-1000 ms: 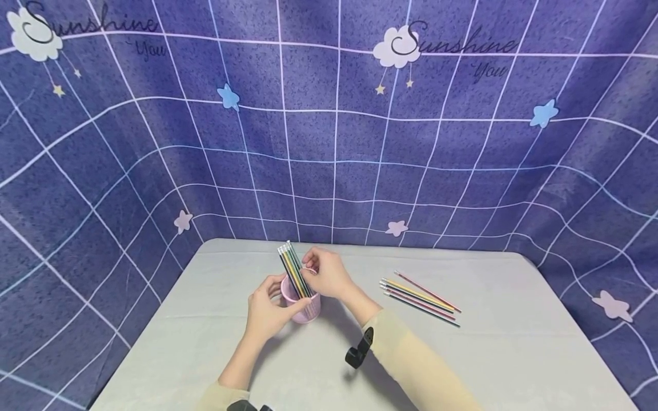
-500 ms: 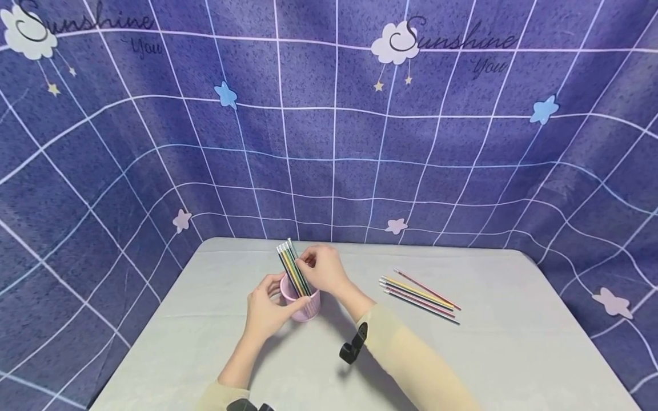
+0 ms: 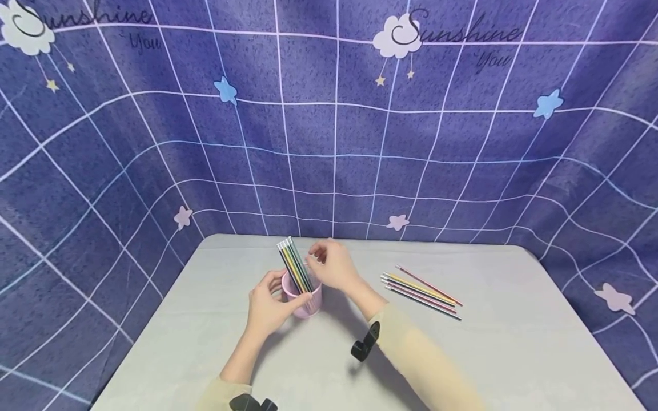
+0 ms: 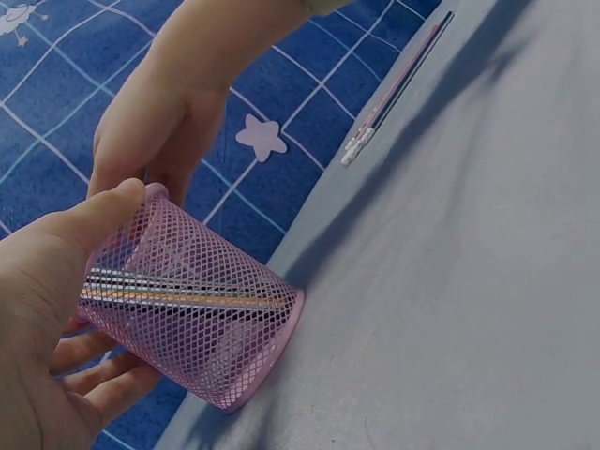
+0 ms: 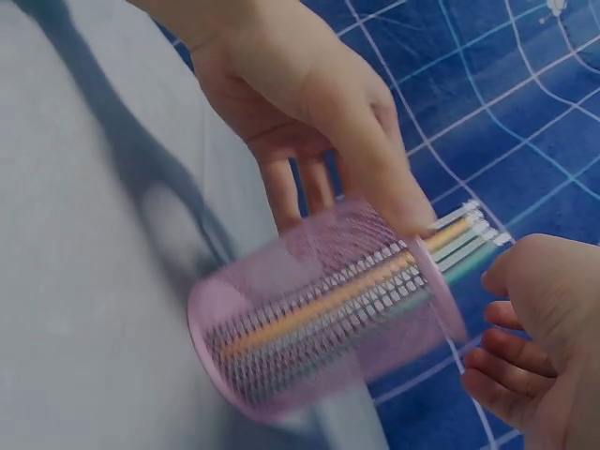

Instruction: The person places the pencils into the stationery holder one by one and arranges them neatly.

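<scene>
My left hand [image 3: 269, 308] grips a pink mesh pencil cup [image 4: 202, 319], thumb on the near side of its rim and fingers round the far side. The cup stands on the table. Several pencils [image 3: 294, 265], dark, yellow and green with white eraser ends up, lean together to the left inside it. Close to the right of them is my right hand [image 3: 334, 267], fingers loosely curled. In the right wrist view, the thumb and fingers of that right hand [image 5: 553, 328] are beside the pencil ends [image 5: 478, 230], with nothing visible between them.
To the right on the pale table [image 3: 349, 365] lies a loose group of several pencils [image 3: 421, 294], red, yellow and dark. A purple gridded cloth [image 3: 334, 131] hangs behind and at both sides of the table.
My right hand was at the pencils in the cup, rose slightly along them, then drew away to the right. The left hand keeps its grip on the cup.
</scene>
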Motion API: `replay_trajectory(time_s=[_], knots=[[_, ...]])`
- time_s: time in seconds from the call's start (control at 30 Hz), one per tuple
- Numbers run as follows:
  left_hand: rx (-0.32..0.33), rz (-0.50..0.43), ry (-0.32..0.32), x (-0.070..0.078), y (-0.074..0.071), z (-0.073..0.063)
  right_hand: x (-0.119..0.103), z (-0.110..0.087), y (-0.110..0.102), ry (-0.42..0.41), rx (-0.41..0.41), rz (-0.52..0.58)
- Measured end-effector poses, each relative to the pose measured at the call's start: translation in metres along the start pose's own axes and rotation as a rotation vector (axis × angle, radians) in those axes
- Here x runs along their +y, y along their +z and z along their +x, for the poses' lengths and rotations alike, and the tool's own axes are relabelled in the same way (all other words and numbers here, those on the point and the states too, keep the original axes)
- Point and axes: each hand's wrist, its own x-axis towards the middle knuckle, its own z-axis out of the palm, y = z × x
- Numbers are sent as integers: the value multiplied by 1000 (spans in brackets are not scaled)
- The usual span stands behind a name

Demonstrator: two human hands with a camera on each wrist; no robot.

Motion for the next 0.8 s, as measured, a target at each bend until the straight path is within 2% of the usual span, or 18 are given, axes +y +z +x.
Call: replay_trajectory(time_s=[0.17,0.43,0.63,0.8], knots=[[-9,-6,-8,0,2,2,17,-15,-38,11,6,-19],[0,6,-21,0,-1,2,60,-44,-95,69,20,-96],[23,15,-21,0,-4,0,86,-63,-122,69,0,-180],[13,14,-15,0,-1,-1,104,-93,-138,62,-61,-246]])
